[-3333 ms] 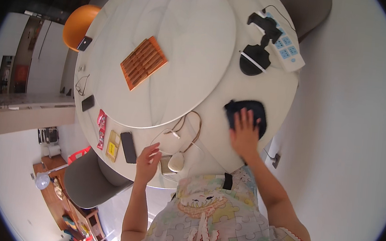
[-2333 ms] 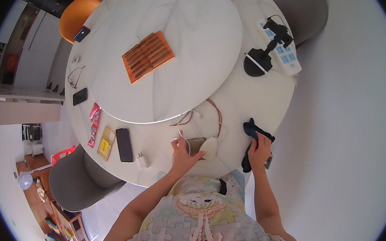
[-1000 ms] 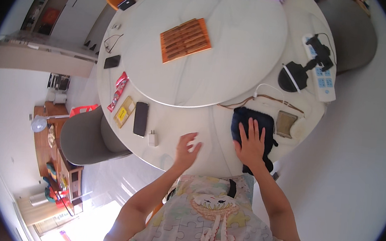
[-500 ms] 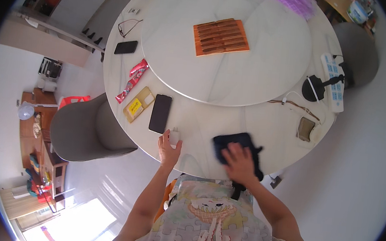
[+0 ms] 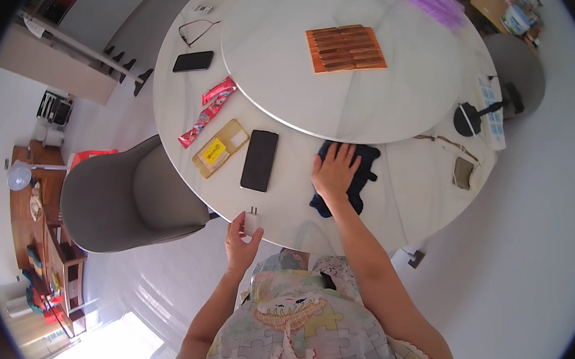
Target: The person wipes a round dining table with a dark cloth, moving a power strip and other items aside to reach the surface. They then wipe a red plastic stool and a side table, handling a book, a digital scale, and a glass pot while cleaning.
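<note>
At the near edge of the table, my left hand (image 5: 242, 242) grips a white charger plug (image 5: 251, 222), its two prongs pointing away from me. My right hand (image 5: 335, 174) lies flat with fingers spread on a crumpled dark blue cloth (image 5: 366, 165), which rests on the tabletop beside the raised turntable. Between the hands and a little farther off is a black phone (image 5: 259, 161). Left of it sit a clear yellowish phone case (image 5: 220, 147) with a yellow label and a red-pink wrapper (image 5: 208, 111).
The round white table (image 5: 396, 204) carries a turntable (image 5: 272, 53) with a slatted wooden mat (image 5: 346, 49). Glasses (image 5: 196, 31) and another phone (image 5: 193, 61) are at left. At right are a black stand (image 5: 468, 120), a power strip (image 5: 493, 116) and cords. A grey chair (image 5: 133, 199) stands left.
My right hand and the dark cloth have moved away from me, up to the turntable's edge. My left hand stays at the plug. The whole view has shifted slightly.
</note>
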The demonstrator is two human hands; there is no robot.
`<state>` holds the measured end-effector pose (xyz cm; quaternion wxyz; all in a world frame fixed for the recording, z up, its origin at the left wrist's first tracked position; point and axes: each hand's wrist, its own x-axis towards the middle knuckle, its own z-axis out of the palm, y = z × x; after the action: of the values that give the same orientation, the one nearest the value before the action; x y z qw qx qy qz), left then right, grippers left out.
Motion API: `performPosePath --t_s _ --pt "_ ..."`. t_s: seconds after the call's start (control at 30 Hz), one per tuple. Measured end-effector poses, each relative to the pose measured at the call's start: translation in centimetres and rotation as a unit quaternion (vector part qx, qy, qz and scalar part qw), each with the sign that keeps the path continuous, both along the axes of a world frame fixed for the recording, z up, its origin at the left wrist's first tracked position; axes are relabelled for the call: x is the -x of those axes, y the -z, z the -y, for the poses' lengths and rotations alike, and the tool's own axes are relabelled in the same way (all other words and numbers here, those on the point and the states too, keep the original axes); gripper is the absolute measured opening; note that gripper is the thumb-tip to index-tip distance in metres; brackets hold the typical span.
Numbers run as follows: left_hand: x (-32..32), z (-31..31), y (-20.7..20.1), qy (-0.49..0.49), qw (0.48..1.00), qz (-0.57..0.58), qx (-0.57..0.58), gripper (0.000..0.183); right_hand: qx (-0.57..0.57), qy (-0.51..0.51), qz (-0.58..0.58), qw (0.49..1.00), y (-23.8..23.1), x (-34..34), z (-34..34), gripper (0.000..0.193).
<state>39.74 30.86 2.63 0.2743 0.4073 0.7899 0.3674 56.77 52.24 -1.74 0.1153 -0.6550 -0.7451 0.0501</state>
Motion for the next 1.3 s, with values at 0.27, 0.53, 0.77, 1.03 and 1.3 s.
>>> performPosePath --t_s 0.27,0.53,0.77,1.03,1.3 --pt "-1.8 -5.0 -0.7 0.08 0.997 0.008 -0.02 0.058 0.003 -0.306 -0.129 0.943 -0.7 -1.7 10.1 0.047" --pt "-7.0 -8.3 -1.0 0.104 0.989 0.104 0.013 0.057 -0.009 -0.101 0.003 0.995 -1.0 -25.7 9.2 0.048" --pt "-13.9 -9.7 -1.7 0.145 0.981 0.123 0.025 0.059 -0.035 0.025 0.027 0.999 0.8 -21.0 9.6 0.056" --pt "-25.0 -16.4 1.4 0.327 0.944 -0.003 -0.037 0.058 -0.029 -0.333 -0.17 0.927 0.2 -12.5 16.6 0.045" --pt "-27.7 -20.1 3.5 0.365 0.924 -0.09 -0.069 0.058 -0.043 0.044 -0.159 0.985 3.3 -33.5 12.4 0.052"
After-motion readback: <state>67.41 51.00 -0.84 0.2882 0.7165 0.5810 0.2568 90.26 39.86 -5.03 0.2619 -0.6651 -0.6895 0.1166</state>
